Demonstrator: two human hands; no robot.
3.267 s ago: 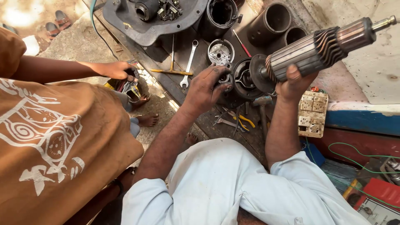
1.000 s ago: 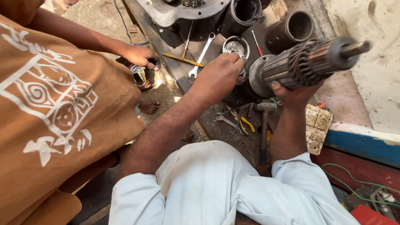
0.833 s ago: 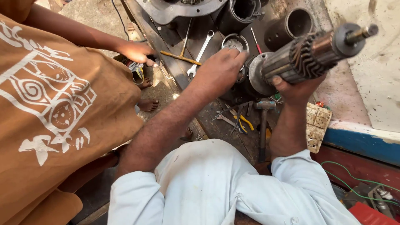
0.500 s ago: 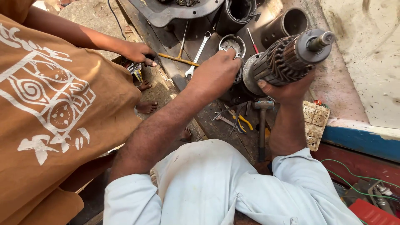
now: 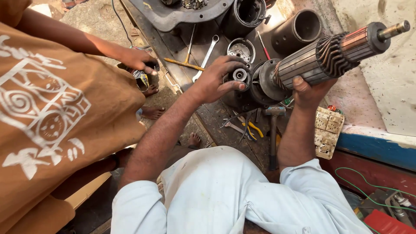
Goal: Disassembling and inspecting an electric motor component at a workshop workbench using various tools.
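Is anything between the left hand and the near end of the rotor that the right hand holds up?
Only the small round bearing, which the left hand itself pinches beside the rotor's end disc. The right hand supports the rotor from below.

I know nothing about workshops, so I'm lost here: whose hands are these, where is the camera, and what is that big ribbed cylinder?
The camera sits on the worker's head, looking down. Their right hand holds up a motor armature, a ribbed cylinder with a shaft. Their left hand grips a small round metal part at its lower end. On the dark workbench lie a spanner, pliers, a hammer and motor housings. Another person's hand, on the left, holds a small object.
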